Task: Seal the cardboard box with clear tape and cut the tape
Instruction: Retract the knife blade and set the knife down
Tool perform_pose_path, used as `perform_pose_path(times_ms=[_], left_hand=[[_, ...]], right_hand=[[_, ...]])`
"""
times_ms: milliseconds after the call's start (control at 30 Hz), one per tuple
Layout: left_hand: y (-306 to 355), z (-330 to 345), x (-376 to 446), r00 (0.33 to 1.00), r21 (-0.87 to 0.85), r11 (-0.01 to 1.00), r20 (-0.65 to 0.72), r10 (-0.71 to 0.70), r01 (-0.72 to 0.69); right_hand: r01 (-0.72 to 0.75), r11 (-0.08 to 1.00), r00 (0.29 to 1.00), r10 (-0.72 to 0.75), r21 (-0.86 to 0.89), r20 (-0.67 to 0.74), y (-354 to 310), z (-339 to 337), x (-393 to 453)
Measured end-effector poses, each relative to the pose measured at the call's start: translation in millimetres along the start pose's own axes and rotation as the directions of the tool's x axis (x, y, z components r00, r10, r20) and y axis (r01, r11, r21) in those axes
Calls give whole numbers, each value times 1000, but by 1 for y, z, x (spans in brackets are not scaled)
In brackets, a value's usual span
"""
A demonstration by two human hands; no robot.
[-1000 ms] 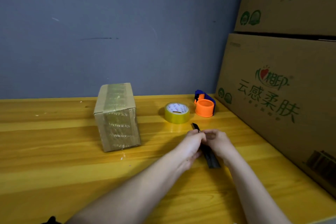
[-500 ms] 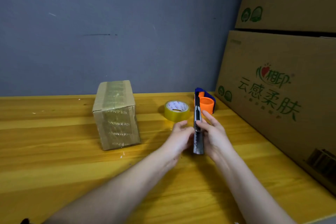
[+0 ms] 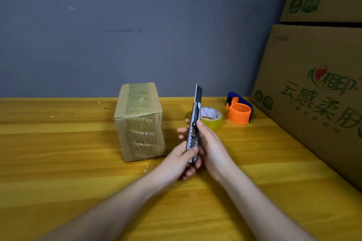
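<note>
Above the table, both my left hand and right hand grip the knife, blade up. Box sits left, taped; likely light, stiff; hold its sides.

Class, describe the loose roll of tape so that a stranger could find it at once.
Start at the big printed cartons on the table's right. Left of them stands an orange dispenser; the tape roll lies just left of that. It is yellowish, flat, with a white core.

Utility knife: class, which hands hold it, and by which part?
Both: the left hand grips the utility knife at its handle's lower end; the right hand holds mid-handle, thumb at the slider.
</note>
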State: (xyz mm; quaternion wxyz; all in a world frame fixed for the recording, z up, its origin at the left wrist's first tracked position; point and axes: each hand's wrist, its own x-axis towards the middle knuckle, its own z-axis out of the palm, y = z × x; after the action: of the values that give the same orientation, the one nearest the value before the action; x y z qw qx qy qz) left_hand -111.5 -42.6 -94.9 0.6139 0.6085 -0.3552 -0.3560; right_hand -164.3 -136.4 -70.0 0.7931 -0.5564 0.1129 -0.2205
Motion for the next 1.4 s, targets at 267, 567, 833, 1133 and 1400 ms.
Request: perform_pose_path(times_ms=[267,567,833,1133,1400], left_hand=[[-1,0,1,993,-25,999,-117,18,-21],[-18,-6,1,883,426,883,-315,349,-197],[-19,-15,3,909,634,714,-42,415,-297],[-20,-15,2,938,613,739,12,345,-280],[-20,-19,3,922,458,847,-130,365,-271]], right_hand=[[54,997,998,-52,46,-46,7,-4,1],[49,997,990,-39,67,-138,6,-11,1],[-42,999,997,41,-23,-58,8,-7,-1],[-90,995,996,91,-35,6,9,-5,-2],[-188,961,973,155,202,170,0,-13,-1]])
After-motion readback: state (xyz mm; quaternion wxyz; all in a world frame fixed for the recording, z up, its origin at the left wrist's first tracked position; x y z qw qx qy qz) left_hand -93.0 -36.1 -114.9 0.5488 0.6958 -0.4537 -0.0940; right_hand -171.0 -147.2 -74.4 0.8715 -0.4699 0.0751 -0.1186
